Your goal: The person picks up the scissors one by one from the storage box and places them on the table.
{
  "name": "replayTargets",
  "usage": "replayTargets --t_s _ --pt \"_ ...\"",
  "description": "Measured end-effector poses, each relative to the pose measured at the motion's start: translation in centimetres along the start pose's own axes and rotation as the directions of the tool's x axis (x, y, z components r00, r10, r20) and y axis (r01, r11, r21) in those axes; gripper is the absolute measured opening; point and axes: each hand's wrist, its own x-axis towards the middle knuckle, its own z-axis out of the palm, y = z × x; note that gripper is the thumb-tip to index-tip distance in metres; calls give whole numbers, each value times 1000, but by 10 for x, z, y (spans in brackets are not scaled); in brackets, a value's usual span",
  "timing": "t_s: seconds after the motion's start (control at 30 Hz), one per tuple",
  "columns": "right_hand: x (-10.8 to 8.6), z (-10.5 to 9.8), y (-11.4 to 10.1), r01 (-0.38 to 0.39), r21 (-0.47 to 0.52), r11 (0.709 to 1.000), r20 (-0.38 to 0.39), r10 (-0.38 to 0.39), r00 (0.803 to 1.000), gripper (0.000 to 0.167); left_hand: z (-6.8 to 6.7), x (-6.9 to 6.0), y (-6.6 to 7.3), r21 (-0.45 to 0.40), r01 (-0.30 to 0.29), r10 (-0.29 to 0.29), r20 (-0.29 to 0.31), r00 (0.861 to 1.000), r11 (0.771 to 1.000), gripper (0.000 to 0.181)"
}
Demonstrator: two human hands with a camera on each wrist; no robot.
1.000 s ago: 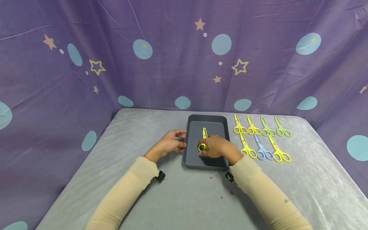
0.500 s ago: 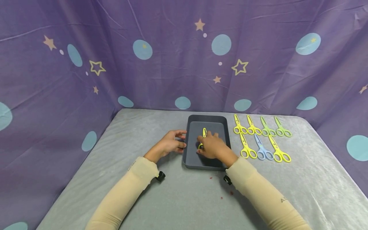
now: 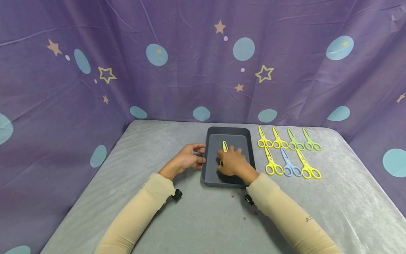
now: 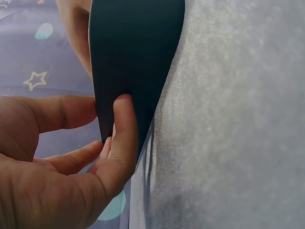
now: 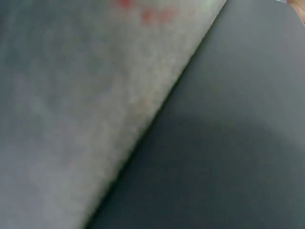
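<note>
A dark grey rectangular tray [image 3: 209, 173] lies on the table. Inside it is a pair of yellow scissors [image 3: 225, 146], tip pointing away, its handle mostly hidden under my right hand [image 3: 233, 162]. That hand lies over the scissors with fingers spread and appears to touch them. At the tray's left side, my left hand [image 3: 186, 158] has its fingertips against the wall. The left wrist view shows those fingers [image 4: 125, 114] resting on the outer wall of the tray [image 4: 136, 47]. In the right wrist view only the tray [image 5: 228, 157] and cloth are plain.
Right of the tray, more scissors lie in two rows: yellow scissors [image 3: 272, 162], light blue scissors [image 3: 288, 162] and green scissors [image 3: 311, 141] among them. A grey cloth [image 3: 203, 218] covers the table. Behind hangs a purple curtain [image 3: 196, 88].
The scissors' handle, raised in my right hand one second ago, has come down into the tray. My right fingers have spread, and hand and scissors have shifted slightly left. The left hand stays put.
</note>
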Motion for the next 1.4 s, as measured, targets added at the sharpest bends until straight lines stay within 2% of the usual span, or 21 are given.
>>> replayTargets --t_s 0.33,0.67,0.97,1.4 --pt "4 0 -5 -80 8 997 10 80 997 35 -1 0 -1 -3 2 -2 2 1000 1000 71" --pt "3 0 -4 -86 -13 996 -16 86 996 39 -1 0 -1 1 1 -1 8 1000 1000 71" --pt "-1 -4 -2 -98 -24 995 -73 96 993 41 -1 -1 -1 -1 -5 5 11 1000 1000 71" --pt "-13 -20 7 -60 4 998 -179 60 982 36 -1 -1 -2 -5 -17 17 18 1000 1000 70"
